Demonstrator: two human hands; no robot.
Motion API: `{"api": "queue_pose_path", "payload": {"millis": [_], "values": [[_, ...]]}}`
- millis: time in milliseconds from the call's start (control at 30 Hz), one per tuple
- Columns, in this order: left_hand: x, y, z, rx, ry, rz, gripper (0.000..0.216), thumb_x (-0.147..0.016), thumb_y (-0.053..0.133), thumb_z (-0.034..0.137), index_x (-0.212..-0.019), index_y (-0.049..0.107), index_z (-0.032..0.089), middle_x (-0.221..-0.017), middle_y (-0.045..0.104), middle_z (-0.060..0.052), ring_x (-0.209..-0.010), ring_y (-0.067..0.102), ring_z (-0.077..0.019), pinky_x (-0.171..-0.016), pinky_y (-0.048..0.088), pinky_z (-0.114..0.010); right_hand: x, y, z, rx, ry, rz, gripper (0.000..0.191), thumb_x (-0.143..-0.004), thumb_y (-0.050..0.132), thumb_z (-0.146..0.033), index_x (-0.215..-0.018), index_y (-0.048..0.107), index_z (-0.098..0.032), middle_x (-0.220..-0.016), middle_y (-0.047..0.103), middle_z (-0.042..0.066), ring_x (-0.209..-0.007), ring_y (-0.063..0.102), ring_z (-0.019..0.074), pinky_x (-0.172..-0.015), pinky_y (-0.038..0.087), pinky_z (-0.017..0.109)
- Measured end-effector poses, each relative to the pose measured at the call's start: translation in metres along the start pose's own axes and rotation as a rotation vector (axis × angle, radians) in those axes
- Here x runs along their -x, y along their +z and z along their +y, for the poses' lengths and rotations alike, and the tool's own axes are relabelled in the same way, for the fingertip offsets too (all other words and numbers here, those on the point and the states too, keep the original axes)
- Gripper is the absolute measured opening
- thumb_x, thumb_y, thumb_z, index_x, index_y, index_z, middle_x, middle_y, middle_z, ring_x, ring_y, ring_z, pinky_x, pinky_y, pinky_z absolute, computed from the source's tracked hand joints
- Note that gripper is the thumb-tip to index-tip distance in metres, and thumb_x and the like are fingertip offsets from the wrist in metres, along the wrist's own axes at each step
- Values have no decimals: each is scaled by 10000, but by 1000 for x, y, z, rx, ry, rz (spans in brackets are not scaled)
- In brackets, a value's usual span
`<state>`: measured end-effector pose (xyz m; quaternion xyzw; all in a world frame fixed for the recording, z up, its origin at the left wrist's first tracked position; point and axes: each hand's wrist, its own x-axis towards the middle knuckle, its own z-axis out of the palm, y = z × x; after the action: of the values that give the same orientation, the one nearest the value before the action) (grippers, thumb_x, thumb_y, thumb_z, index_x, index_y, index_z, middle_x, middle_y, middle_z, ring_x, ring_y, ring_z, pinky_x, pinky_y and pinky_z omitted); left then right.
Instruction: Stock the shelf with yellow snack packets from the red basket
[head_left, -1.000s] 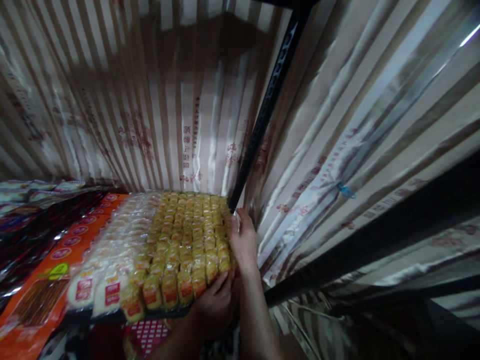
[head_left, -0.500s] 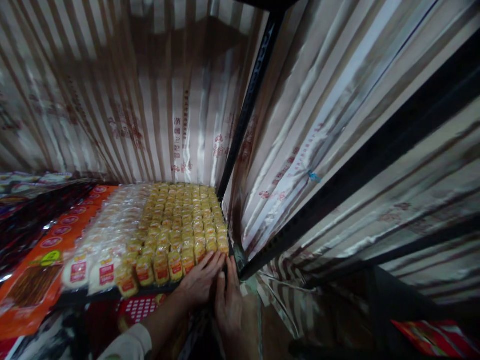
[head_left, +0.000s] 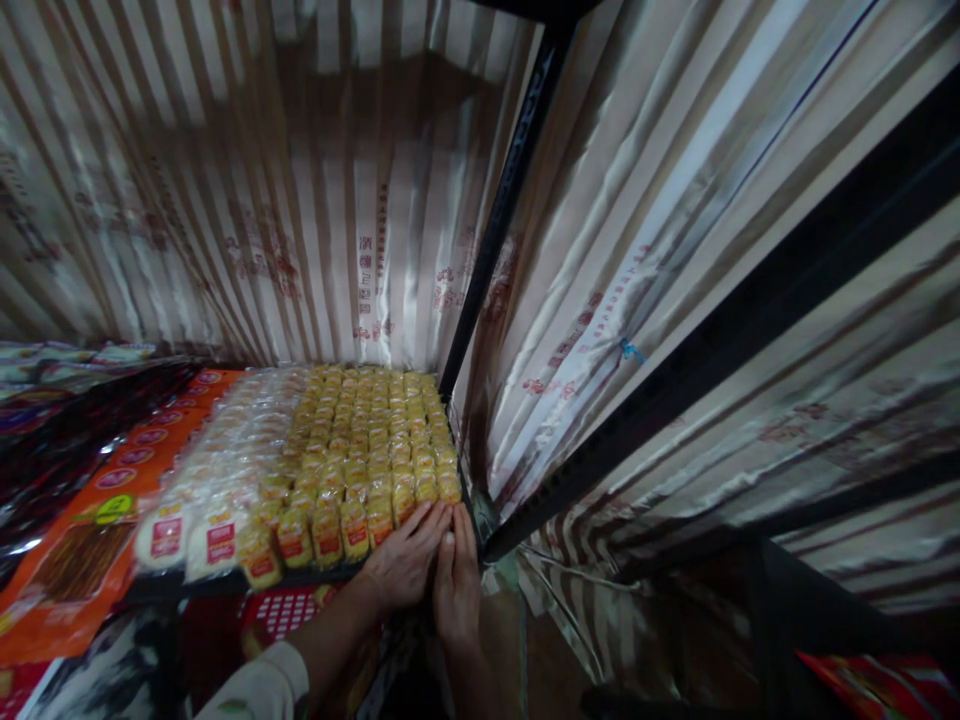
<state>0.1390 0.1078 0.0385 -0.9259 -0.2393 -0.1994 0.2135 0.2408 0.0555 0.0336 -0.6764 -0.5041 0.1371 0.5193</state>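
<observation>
Rows of small yellow wrapped snack packs (head_left: pixel 367 440) stand close together on a black-edged shelf (head_left: pixel 315 576). At their front right corner, my left hand (head_left: pixel 409 560) lies with fingers stretched against the front packs. My right hand (head_left: pixel 457 585) is beside it, fingers straight and pointing forward along the corner, its fingertips near the left hand's. The fingers cover part of the packs there, so whether a pack sits between them is hidden. Left of the yellow rows are white wrapped packs (head_left: pixel 217 480).
Orange packets (head_left: pixel 90 530) and dark shiny packets (head_left: pixel 67 440) lie further left. A black upright post (head_left: pixel 499 230) and a slanting black bar (head_left: pixel 675 340) frame the right side before a striped curtain (head_left: pixel 322 240). Below are a red basket (head_left: pixel 277 612) and a red packet (head_left: pixel 877 685).
The right fingertips have drawn closer to the left hand at the corner of the packs. The view has shifted slightly, with the shelf appearing a little further right.
</observation>
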Motion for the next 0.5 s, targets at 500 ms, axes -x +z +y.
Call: {"api": "queue_pose_path", "payload": {"millis": [500], "values": [[0, -7, -3, -25, 87, -21, 414, -880, 353, 235, -1226, 512, 72, -1345, 460, -119, -1285, 346, -225, -1111, 127, -424, 5, -2, -2, -16, 14, 7, 580, -913, 274, -472, -1336, 381, -90, -1411, 326, 185, -1303, 319, 260, -1044, 296, 501]]}}
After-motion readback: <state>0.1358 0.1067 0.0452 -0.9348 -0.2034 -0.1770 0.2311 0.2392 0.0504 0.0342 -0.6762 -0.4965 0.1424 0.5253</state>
